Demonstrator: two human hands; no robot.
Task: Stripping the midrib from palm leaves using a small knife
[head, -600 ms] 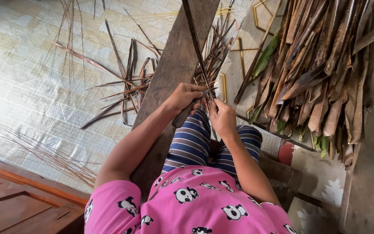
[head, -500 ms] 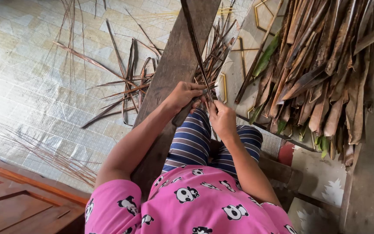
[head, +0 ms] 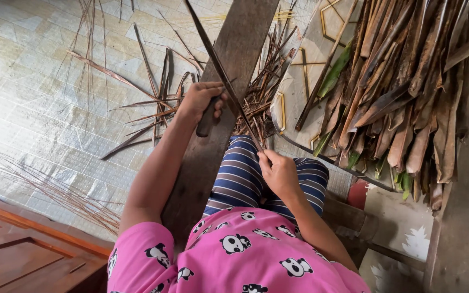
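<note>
While a long dark plank (head: 229,87) slants away over the lap, the left hand (head: 202,100) grips a knife handle and the right hand (head: 278,171) pinches the near end of a thin leaf rib (head: 229,81), seemingly light, springy, best held low.

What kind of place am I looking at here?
Probably a home floor used for craft work with dried leaves. A woven mat covers the floor, a pile of dried leaves lies to the right, and leaf strips are scattered beside a wooden plank.
</note>
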